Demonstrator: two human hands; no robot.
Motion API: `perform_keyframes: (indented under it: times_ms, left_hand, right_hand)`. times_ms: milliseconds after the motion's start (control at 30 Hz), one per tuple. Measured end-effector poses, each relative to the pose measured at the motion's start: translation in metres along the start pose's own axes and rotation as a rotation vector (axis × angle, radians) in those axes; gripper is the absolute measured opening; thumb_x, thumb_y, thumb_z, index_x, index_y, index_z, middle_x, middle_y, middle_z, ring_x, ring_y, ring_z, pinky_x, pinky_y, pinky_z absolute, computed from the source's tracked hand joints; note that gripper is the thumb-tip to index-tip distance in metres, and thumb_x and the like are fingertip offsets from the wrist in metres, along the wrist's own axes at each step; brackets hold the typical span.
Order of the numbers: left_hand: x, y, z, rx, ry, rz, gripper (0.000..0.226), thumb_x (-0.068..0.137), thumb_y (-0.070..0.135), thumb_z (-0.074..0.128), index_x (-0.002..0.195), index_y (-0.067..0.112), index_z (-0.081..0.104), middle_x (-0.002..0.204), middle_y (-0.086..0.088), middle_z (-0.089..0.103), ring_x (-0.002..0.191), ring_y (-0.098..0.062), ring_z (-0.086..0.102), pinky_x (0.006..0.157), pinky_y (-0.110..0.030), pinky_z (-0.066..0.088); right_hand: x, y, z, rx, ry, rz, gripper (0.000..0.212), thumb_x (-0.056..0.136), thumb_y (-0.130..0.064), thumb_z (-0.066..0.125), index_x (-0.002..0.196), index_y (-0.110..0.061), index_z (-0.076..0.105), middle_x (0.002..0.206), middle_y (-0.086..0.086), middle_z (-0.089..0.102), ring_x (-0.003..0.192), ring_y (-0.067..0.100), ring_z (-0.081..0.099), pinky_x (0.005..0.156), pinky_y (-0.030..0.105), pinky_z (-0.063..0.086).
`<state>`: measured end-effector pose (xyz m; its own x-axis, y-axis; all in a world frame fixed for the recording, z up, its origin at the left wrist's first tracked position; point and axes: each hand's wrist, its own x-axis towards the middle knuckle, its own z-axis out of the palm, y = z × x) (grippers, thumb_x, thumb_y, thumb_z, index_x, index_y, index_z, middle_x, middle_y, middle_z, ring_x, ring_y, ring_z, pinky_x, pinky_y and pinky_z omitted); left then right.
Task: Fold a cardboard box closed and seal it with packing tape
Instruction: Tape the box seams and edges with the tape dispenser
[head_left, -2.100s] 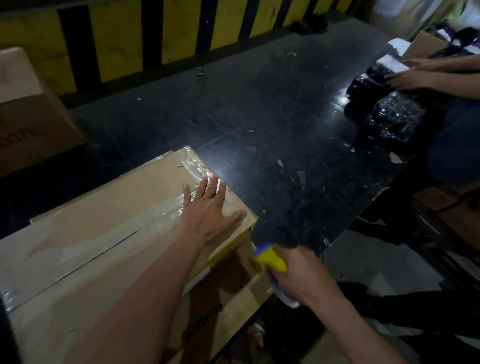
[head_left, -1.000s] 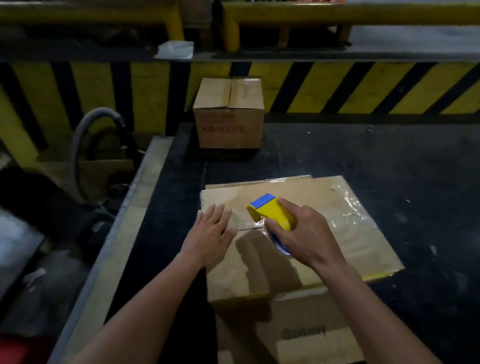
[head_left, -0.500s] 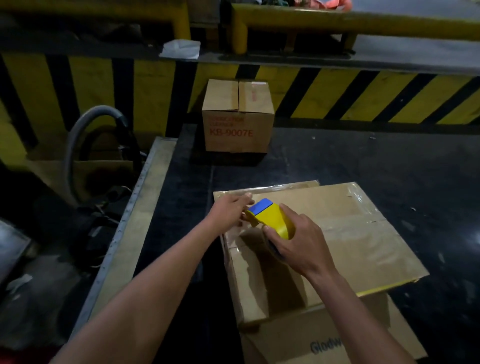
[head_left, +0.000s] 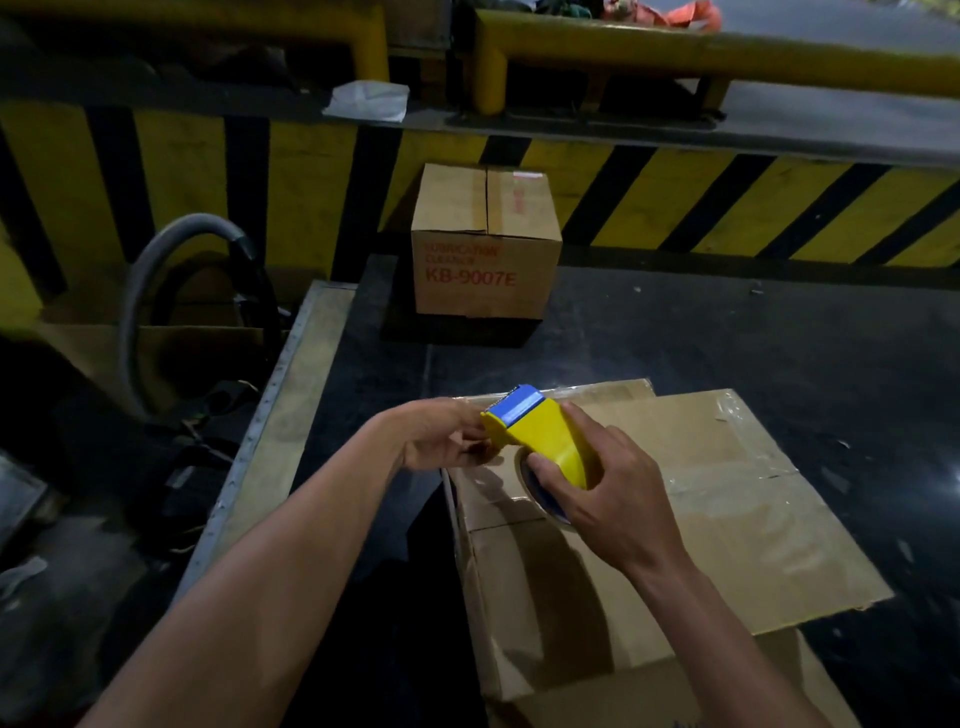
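From our head view, we are in the taping step. Our right hand (head_left: 618, 499) wraps tight around the yellow tape gun (head_left: 543, 434). Our left hand (head_left: 447, 434) pinches at its blue tip, and we think it is finding the tape end. The box (head_left: 727, 519) lies under both hands, flaps shut. Next we should stick the tape down by the left hand and pull. We count two boxes; the second box (head_left: 485, 241) sits far ahead. One tape gun.

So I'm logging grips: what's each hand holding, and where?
Right hand grips the tape dispenser round its yellow body; left hand fingers pinch at its blue end.
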<state>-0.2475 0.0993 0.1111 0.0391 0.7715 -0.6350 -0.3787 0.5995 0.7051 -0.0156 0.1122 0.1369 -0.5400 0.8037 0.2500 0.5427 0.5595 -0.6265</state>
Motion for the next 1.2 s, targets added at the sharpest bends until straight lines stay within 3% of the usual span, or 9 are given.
perform_keyframes:
  times_ms: [100,267,400,467,600,800,900,1000,1200]
  left_hand:
    - [-0.001,0.002,-0.006,0.018,-0.039,-0.03,0.03,0.092,-0.001,0.063,0.121,0.006,0.066,0.09,-0.007,0.072,0.071,-0.01,0.069,0.064,-0.023,0.057]
    - [0.002,0.006,-0.009,0.057,0.0,0.001,0.029,0.098,0.004,0.059,0.126,0.006,0.068,0.09,-0.007,0.071,0.061,-0.007,0.067,0.072,-0.025,0.056]
    - [0.002,0.01,-0.007,0.197,0.111,0.1,0.024,0.097,0.0,0.058,0.116,0.002,0.072,0.108,-0.013,0.075,0.094,-0.019,0.071,0.077,-0.029,0.058]
    - [0.004,0.007,-0.005,0.233,0.177,0.151,0.019,0.097,0.0,0.059,0.11,0.0,0.073,0.114,-0.016,0.073,0.101,-0.023,0.07,0.075,-0.03,0.059]
    - [0.008,0.002,-0.014,0.229,0.294,0.263,0.005,0.09,-0.001,0.07,0.092,0.0,0.075,0.097,-0.016,0.073,0.089,-0.023,0.069,0.071,-0.029,0.06]
    - [0.013,0.005,-0.027,0.323,0.268,0.262,0.006,0.086,0.003,0.077,0.08,0.002,0.075,0.086,-0.011,0.071,0.082,-0.02,0.068,0.072,-0.03,0.059]
    - [0.016,0.008,-0.027,0.358,0.252,0.268,0.007,0.086,0.004,0.078,0.08,0.001,0.075,0.079,-0.009,0.071,0.074,-0.018,0.069,0.068,-0.027,0.058]
    - [0.022,0.01,-0.031,0.489,0.318,0.261,0.009,0.088,0.004,0.076,0.079,0.002,0.074,0.072,-0.007,0.068,0.064,-0.015,0.067,0.055,-0.019,0.054]
    - [0.042,0.026,-0.056,0.846,0.399,0.26,0.01,0.086,0.015,0.079,0.076,0.016,0.078,0.067,-0.002,0.071,0.061,-0.011,0.065,0.059,-0.024,0.054]
  right_hand:
    - [0.003,-0.001,0.001,-0.002,-0.012,-0.007,0.074,0.083,-0.064,0.056,0.147,-0.028,0.041,0.088,-0.003,0.054,0.076,0.005,0.052,0.058,0.017,0.041]
    - [0.003,0.001,0.003,-0.001,-0.045,0.006,0.074,0.084,-0.064,0.059,0.148,-0.032,0.037,0.09,-0.004,0.054,0.078,0.006,0.052,0.059,0.02,0.045]
    - [-0.005,-0.001,0.005,-0.007,-0.068,0.04,0.077,0.083,-0.065,0.055,0.149,-0.033,0.036,0.087,-0.004,0.052,0.075,0.006,0.051,0.058,0.016,0.04]
    - [-0.009,-0.003,0.006,-0.015,-0.068,0.06,0.077,0.083,-0.067,0.053,0.15,-0.034,0.033,0.087,-0.003,0.052,0.075,0.006,0.05,0.059,0.016,0.04]
    - [-0.022,-0.014,0.004,-0.026,-0.088,0.115,0.078,0.083,-0.07,0.048,0.151,-0.035,0.031,0.083,-0.004,0.05,0.073,0.006,0.049,0.059,0.016,0.036]
    - [-0.036,-0.037,0.012,-0.066,-0.152,0.2,0.073,0.088,-0.066,0.047,0.152,-0.041,0.023,0.089,-0.003,0.047,0.086,0.016,0.05,0.074,0.031,0.045]
    - [-0.036,-0.046,0.02,-0.076,-0.162,0.242,0.069,0.089,-0.064,0.047,0.151,-0.044,0.024,0.09,-0.001,0.045,0.09,0.019,0.051,0.076,0.03,0.043]
    - [-0.034,-0.048,0.022,-0.107,-0.193,0.28,0.067,0.09,-0.064,0.046,0.151,-0.042,0.026,0.093,0.002,0.048,0.093,0.021,0.053,0.076,0.029,0.04]
    - [-0.037,-0.053,0.032,-0.119,-0.25,0.34,0.068,0.089,-0.063,0.046,0.15,-0.039,0.029,0.103,0.007,0.054,0.104,0.026,0.054,0.081,0.034,0.041]
